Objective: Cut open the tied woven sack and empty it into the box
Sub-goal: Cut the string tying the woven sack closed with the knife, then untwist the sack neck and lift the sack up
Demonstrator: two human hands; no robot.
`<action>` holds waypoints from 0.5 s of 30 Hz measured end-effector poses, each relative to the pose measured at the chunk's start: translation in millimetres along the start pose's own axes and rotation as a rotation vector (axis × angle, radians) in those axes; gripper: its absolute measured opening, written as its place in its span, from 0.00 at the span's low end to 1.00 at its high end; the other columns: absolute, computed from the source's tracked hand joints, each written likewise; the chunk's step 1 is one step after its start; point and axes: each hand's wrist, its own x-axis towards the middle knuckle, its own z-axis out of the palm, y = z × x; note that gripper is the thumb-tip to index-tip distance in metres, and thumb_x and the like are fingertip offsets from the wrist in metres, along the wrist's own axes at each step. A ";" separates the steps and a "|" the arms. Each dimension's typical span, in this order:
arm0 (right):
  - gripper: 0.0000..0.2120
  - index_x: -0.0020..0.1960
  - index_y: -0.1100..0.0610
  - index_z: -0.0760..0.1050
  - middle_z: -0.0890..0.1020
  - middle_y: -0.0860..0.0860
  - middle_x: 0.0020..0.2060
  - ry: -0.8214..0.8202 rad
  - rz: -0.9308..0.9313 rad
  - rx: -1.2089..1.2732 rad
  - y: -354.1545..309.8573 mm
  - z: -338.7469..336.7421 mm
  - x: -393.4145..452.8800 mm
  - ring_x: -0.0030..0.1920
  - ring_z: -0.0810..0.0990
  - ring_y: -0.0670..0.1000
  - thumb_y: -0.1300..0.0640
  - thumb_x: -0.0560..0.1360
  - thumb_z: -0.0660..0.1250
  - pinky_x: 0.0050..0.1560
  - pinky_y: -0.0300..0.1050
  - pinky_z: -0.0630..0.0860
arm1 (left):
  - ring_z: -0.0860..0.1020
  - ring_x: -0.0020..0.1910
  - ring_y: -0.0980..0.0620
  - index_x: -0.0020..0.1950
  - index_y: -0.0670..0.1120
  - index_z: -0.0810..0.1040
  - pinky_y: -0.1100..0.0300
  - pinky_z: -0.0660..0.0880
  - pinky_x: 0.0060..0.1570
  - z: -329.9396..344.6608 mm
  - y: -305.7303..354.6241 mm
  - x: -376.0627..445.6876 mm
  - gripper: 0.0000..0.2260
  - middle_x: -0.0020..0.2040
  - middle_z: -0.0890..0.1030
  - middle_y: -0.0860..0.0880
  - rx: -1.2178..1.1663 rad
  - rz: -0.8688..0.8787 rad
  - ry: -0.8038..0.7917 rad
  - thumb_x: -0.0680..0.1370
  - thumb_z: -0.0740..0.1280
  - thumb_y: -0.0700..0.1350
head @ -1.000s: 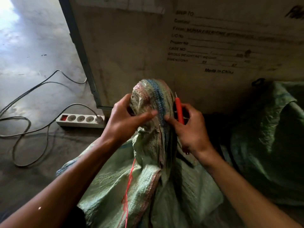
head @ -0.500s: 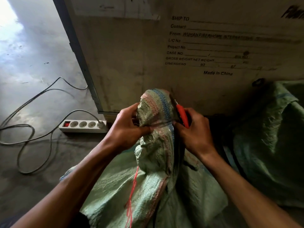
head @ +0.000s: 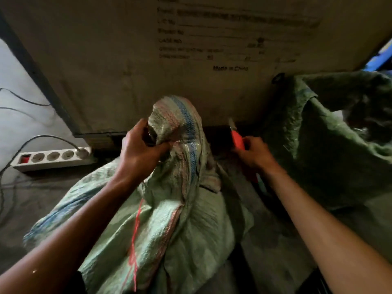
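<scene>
A pale green woven sack (head: 191, 219) with blue and pink stripes stands in front of me, its bunched neck (head: 180, 119) pointing up. My left hand (head: 142, 153) grips the neck from the left side. My right hand (head: 254, 155) is clear of the sack to its right and holds a red-handled cutter (head: 237, 139), blade pointing up. A red thread (head: 134, 240) hangs down the sack's front. Behind the sack stands a large printed crate wall (head: 127, 60).
A white power strip (head: 51, 158) with a plugged cable lies on the concrete floor at left, with loose cables (head: 12, 102) beyond it. A second darker green sack (head: 328, 145), its mouth gaping, sits to the right against the crate.
My right hand with the cutter has pulled away from the sack's neck to the right. My left hand still holds the neck. The view has moved closer.
</scene>
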 end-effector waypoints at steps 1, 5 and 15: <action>0.17 0.53 0.64 0.76 0.78 0.59 0.43 -0.016 0.042 -0.065 25.8 1.9 1.0 0.45 0.75 0.53 0.53 0.70 0.68 0.44 0.48 0.69 | 0.82 0.41 0.48 0.50 0.48 0.77 0.51 0.81 0.43 11.6 2.1 -2.4 0.16 0.41 0.82 0.52 0.037 0.018 0.005 0.65 0.77 0.40; 0.21 0.57 0.69 0.73 0.80 0.66 0.53 -0.137 0.245 -0.329 123.6 29.3 -11.3 0.52 0.78 0.62 0.54 0.72 0.68 0.48 0.52 0.71 | 0.77 0.37 0.69 0.53 0.50 0.77 0.67 0.75 0.40 47.7 7.7 -19.5 0.17 0.39 0.78 0.61 0.144 0.164 -0.068 0.66 0.75 0.41; 0.18 0.61 0.62 0.73 0.76 0.63 0.62 -0.180 0.469 -0.460 200.8 48.4 -50.7 0.62 0.76 0.61 0.52 0.78 0.55 0.60 0.54 0.72 | 0.78 0.40 0.62 0.59 0.49 0.78 0.60 0.78 0.43 61.9 -1.2 -36.5 0.23 0.44 0.82 0.53 0.175 0.289 -0.207 0.65 0.68 0.37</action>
